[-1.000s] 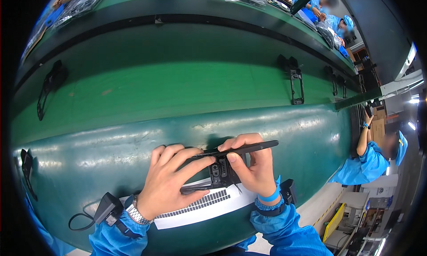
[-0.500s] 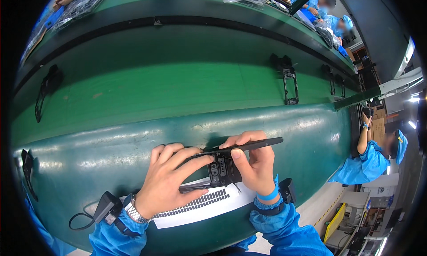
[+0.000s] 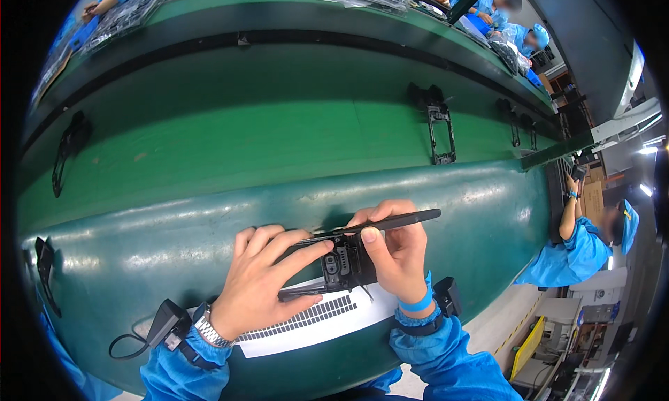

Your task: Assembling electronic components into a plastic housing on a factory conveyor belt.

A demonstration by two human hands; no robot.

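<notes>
My left hand [image 3: 261, 279] is curled over a black plastic device frame [image 3: 339, 265], its index fingertip pressed on the upper edge and its thumb at the lower edge. An oval module with small round openings shows in the middle of the frame. Between thumb and fingers, my right hand [image 3: 397, 254] grips a slim black stick-shaped tool [image 3: 411, 218]. It lies almost level, its thin end reaching left along the frame's top edge; the tip is partly hidden by my left fingers. Beneath the frame is a white sheet [image 3: 268, 346] with rows of small dark rectangular stickers.
Beyond the table edge, a green belt [image 3: 279, 129] carries black frames, one at the right [image 3: 440, 132] and one at the left [image 3: 70, 146]. Another black part [image 3: 45, 268] sits at the table's left. People in blue work across the belt; another person [image 3: 571, 251] is at right.
The frames on the green belt have shifted slightly left. My hands keep nearly the same hold, with the black tool and frame moved only a little.
</notes>
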